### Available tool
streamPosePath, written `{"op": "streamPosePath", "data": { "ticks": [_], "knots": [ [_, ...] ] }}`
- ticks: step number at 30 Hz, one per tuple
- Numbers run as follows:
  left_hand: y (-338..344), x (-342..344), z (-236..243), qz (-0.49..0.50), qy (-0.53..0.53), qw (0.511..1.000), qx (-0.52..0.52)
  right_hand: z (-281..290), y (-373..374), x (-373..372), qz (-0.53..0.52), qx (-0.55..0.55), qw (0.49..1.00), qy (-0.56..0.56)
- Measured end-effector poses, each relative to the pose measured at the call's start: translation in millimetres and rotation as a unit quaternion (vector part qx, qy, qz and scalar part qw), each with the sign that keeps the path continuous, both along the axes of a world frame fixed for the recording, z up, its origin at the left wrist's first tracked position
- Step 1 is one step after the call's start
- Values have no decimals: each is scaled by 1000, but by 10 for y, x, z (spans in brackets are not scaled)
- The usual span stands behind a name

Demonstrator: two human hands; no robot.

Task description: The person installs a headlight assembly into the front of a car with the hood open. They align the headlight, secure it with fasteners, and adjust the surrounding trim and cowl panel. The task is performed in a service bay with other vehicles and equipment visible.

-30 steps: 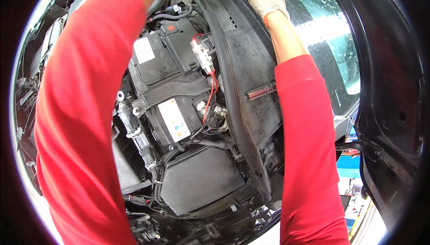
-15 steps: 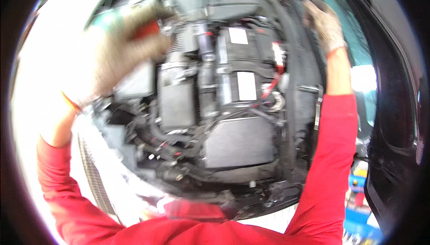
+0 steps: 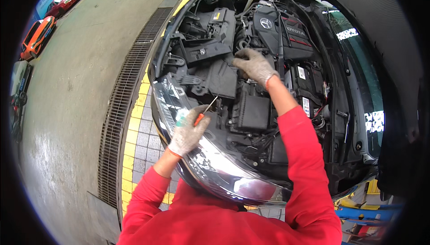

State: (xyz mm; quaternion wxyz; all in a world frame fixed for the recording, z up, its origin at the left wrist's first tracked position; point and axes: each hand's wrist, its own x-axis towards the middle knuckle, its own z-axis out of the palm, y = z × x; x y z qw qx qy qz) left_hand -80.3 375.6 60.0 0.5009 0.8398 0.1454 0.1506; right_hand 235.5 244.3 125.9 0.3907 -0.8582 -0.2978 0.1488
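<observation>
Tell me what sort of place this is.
Probably a car repair workshop: a raised hood beside an exposed engine cover, an orange-handled screwdriver in the person's gloved left hand, and a long metal floor grate beside the car.

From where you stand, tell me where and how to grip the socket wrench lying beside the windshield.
Grip the socket wrench by its long bar, toward the near end, probably from above with the right hand. The bar points toward you, its socket turned left at the far end; the left hand holds an orange-handled tool.
</observation>
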Motion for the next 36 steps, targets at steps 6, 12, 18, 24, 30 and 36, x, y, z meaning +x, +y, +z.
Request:
{"op": "streamPosePath", "data": {
  "ticks": [6, 12, 18, 24, 30, 36],
  "knots": [
    [201, -9, -92, -50, -9, 995, -82, -583, 1081, 333, -59, -53, 996, 28],
    [252, 8, -156, -61, -60, 995, -51, -728, 1504, 632, -92, -113, 988, -44],
    [289, 31, -182, -78, -89, 991, -55, -373, 691, 389, -106, -39, 993, -29],
    [275, 49, -93, -91, -1, 994, -61, 47, -473, -581, -144, -94, 985, -19],
    [190, 397, 6, -109, -64, 992, 19, 310, -1369, -1646, -115, -135, 984, -6],
    [43, 1364, -19, -127, -62, 966, 219, 420, -2056, -2248, -170, -105, 980, -12]
  ]
}}
